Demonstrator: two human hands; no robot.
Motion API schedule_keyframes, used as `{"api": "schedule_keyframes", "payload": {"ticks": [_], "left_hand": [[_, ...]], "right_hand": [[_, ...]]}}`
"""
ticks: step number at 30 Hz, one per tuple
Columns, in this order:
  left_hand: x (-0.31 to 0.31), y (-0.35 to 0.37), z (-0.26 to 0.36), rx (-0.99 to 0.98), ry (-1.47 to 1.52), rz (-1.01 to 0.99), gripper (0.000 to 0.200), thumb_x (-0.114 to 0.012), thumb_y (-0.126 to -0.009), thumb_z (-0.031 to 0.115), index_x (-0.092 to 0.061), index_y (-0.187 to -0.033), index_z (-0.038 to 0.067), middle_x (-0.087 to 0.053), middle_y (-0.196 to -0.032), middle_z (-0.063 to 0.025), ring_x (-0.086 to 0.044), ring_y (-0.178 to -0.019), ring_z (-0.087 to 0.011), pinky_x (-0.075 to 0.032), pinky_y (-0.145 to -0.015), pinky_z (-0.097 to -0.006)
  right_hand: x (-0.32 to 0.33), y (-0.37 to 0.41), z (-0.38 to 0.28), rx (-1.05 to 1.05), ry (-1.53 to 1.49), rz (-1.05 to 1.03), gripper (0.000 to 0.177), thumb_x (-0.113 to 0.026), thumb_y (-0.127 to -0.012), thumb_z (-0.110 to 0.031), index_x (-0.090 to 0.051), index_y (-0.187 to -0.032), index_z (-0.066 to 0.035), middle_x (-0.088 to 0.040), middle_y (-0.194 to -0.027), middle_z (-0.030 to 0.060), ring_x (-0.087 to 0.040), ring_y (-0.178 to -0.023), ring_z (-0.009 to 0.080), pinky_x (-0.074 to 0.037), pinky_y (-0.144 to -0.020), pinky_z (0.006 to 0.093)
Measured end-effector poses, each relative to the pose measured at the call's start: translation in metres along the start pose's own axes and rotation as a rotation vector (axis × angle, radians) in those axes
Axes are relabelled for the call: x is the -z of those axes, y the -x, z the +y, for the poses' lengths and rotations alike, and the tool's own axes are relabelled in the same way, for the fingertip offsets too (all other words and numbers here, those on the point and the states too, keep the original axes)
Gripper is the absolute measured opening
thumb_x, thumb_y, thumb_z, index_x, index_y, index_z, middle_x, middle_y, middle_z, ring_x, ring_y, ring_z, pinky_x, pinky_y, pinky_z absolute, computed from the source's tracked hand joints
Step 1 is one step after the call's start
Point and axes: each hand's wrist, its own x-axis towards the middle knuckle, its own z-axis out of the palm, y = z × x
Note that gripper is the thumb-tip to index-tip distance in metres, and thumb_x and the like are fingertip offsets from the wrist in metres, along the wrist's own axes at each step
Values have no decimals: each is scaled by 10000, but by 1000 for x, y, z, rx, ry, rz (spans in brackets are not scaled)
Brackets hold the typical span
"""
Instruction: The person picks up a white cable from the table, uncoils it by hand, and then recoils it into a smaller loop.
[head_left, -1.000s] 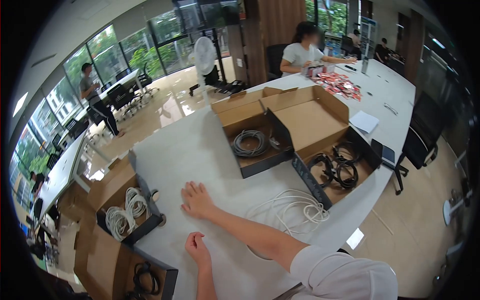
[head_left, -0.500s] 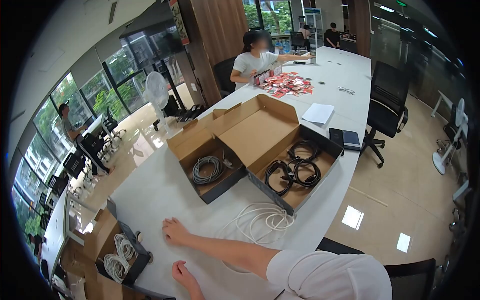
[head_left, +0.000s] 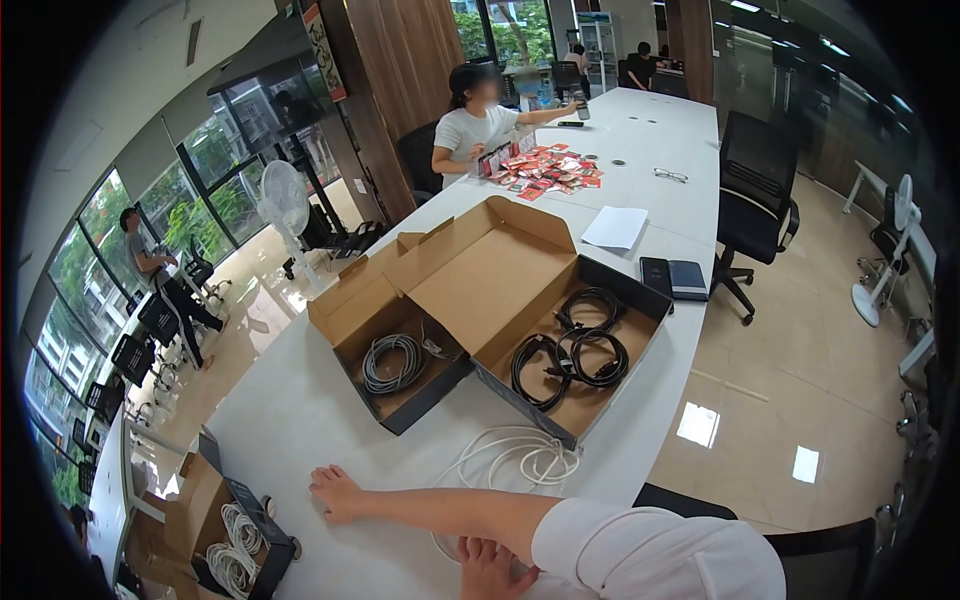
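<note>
My right hand [head_left: 336, 494] rests on the white table with its arm stretched across to the left, fingers loosely spread and nothing held. My left hand [head_left: 490, 572] is at the bottom edge, under my right forearm, its fingers apart on the table beside a loop of the white cable [head_left: 545, 462]. That cable lies loosely coiled in front of the boxes, partly hidden by my right arm. An open box [head_left: 400, 408] holds a coiled grey cable [head_left: 393, 364]. The larger open box [head_left: 630, 375] beside it contains several black cables [head_left: 598, 358].
At lower left another open box [head_left: 275, 565] holds white cables [head_left: 238, 540]. Farther along the table are papers [head_left: 615, 228], a dark notebook [head_left: 687, 280], glasses [head_left: 671, 175] and a pile of red packets [head_left: 550, 170]. A seated person [head_left: 475, 130] reaches over the table there.
My left hand has moved right, from beside my right hand to under my right forearm near the white cable. My right hand has shifted slightly down and left in view.
</note>
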Motion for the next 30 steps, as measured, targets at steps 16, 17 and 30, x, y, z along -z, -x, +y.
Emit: {"api": "schedule_keyframes", "payload": {"ticks": [16, 17, 30], "left_hand": [[23, 14, -35, 328, 188, 118, 277, -622, -837, 249, -619, -933, -11, -589, -797, -152, -531, -726, -327, -426, -686, -451], [19, 21, -49, 330, 137, 140, 219, -623, -822, 180, -610, -938, -4, -577, -779, -130, -525, -700, -304, -415, -657, -431], [15, 53, -120, 762, 857, 979, 195, -418, -1000, 147, -404, -822, 68, -353, -698, 19, -344, -643, -68, -300, -576, -221]], "right_hand": [[50, 16, -24, 226, -58, -755, 602, -701, -716, -295, -550, -1195, 37, -627, -1058, 230, -596, -1014, 373, -486, -858, 428], [67, 28, -29, 286, -135, -747, 579, -688, -749, -277, -534, -1205, 44, -637, -1011, 236, -611, -968, 387, -495, -831, 425], [172, 171, -29, 256, 190, 89, 565, -666, -820, -236, -453, -1315, -64, -428, -1336, 150, -380, -1280, 324, -319, -1053, 462]]}}
